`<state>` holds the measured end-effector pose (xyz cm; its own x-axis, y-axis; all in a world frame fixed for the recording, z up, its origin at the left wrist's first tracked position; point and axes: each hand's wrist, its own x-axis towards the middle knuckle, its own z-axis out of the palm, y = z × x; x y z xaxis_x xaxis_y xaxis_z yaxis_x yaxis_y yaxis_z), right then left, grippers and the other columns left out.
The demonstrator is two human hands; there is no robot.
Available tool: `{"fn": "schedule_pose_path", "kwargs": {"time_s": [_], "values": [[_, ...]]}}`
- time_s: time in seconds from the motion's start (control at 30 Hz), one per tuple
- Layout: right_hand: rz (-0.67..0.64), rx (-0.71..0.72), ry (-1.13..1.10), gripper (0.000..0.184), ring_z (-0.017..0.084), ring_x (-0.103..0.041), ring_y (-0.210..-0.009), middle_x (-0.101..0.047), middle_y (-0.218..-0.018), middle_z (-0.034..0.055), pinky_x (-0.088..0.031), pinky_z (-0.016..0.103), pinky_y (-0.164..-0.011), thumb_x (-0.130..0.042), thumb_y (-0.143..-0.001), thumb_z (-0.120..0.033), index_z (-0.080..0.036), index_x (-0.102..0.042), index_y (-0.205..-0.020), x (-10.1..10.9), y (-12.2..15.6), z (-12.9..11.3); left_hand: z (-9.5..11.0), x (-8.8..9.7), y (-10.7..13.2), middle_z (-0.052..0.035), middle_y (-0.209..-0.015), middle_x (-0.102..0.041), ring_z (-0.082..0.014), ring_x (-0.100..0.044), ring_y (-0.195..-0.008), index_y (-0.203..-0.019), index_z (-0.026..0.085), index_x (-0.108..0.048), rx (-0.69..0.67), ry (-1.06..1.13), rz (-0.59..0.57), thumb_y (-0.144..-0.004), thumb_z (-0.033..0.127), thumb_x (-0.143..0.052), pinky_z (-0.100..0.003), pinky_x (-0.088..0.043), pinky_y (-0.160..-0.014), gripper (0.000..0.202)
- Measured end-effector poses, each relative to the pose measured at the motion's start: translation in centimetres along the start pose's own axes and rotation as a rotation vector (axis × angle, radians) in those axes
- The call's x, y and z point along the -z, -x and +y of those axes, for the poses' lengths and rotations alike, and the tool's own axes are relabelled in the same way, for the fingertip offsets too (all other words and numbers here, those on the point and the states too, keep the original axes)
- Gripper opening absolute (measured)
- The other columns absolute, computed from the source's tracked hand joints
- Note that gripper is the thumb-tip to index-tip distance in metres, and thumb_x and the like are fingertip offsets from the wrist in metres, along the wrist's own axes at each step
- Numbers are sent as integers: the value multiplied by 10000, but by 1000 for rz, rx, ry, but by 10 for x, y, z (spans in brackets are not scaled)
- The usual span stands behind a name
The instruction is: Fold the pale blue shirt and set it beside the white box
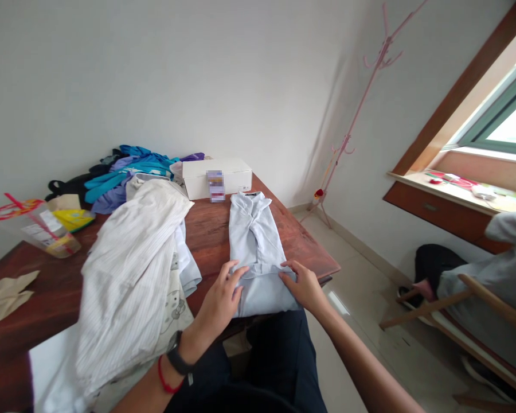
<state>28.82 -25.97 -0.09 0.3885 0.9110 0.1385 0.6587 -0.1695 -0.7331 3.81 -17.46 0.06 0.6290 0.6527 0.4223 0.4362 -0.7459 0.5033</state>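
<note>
A pale blue shirt (255,234) lies folded into a long strip on the dark wooden table (210,229), collar toward the wall. My left hand (220,298) rests on its near end at the left side, fingers stretched flat on the cloth. My right hand (304,285) presses the near end at the right side, fingers curled over a fold at the hem. Both hands sit at the table's front edge. A dark band and a red cord circle my left wrist.
A white striped garment (129,269) sprawls over the left of the table. Blue and purple clothes (129,172) are heaped at the back beside a white box (217,176). A plastic cup (38,226), a crumpled paper bag (6,292), a pink coat stand (356,115) and a wooden chair (477,310) are nearby.
</note>
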Motion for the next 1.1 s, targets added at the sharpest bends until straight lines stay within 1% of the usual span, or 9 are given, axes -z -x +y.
{"fn": "schedule_pose_path", "kwargs": {"time_s": [0.13,0.27,0.37,0.5,0.63,0.73,0.87,0.97,1.1], "values": [[-27,62,56,355,260,-695,-849,-766,-953,76,-495,338,-796,-584,-909,-394,-202,-713,-1178,2,-3,-6,4,18,11,-109,-1531,-482,-274,-531,-1367,-1311,230,-609,-241,-137,-19,-930,-31,-420,-488,-502,-1112,499],[-52,94,136,338,261,-696,-857,-759,-958,81,-493,341,-807,-604,-909,-380,-197,-717,-1170,6,-7,-7,4,43,26,-76,-1562,-499,-268,-370,-1510,-1398,211,-567,-479,-175,-308,-800,-101,-415,-513,-388,-1218,691],[-50,109,152,316,258,-702,-859,-760,-949,73,-503,337,-804,-610,-915,-379,-204,-722,-1153,4,-8,-3,2,53,35,-66,-1674,-330,-297,-239,-1566,-1565,208,-396,-450,-234,-463,-726,-47,-494,-561,-276,-1267,882],[-26,141,179,289,266,-713,-906,-759,-984,72,-526,360,-847,-618,-931,-380,-213,-717,-1146,1,-7,3,-3,50,38,-88,-1722,-175,-291,-195,-1579,-1660,209,-146,-362,-303,-458,-847,52,-572,-529,-274,-1265,931],[66,238,229,330,274,-703,-997,-702,-1168,118,-555,402,-891,-564,-986,-370,-202,-670,-1249,5,-3,9,-10,40,30,-69,-1719,-189,-285,-196,-1579,-1663,266,-114,-324,-337,-425,-959,165,-602,-526,-284,-1254,863],[131,435,244,367,271,-637,-1190,-607,-1364,152,-535,422,-1004,-456,-1022,-239,-213,-620,-1350,15,5,19,-15,36,25,-57,-1717,-199,-283,-205,-1577,-1660,298,-129,-315,-333,-433,-994,228,-595,-541,-282,-1249,816],[-51,684,325,654,279,-442,-1450,-461,-1580,118,-432,481,-1155,-417,-896,-30,-249,-498,-1507,27,20,40,-17,34,24,-50,-1714,-212,-273,-218,-1574,-1657,319,-143,-298,-308,-412,-1008,279,-591,-523,-281,-1251,790],[-207,701,431,862,307,-262,-1557,-304,-1682,95,-312,572,-1219,-447,-794,-14,-254,-334,-1614,30,28,52,-17,33,24,-47,-1719,-190,-281,-206,-1577,-1655,324,-155,-284,-320,-408,-1002,322,-612,-516,-300,-1244,797],[-276,680,507,915,337,-102,-1590,-157,-1720,88,-189,619,-1243,-517,-782,-88,-243,-256,-1645,28,30,52,-15,31,21,-21,-1719,-189,-305,-220,-1571,-1647,341,-195,-276,-376,-434,-1001,323,-609,-550,-338,-1219,767]]}}
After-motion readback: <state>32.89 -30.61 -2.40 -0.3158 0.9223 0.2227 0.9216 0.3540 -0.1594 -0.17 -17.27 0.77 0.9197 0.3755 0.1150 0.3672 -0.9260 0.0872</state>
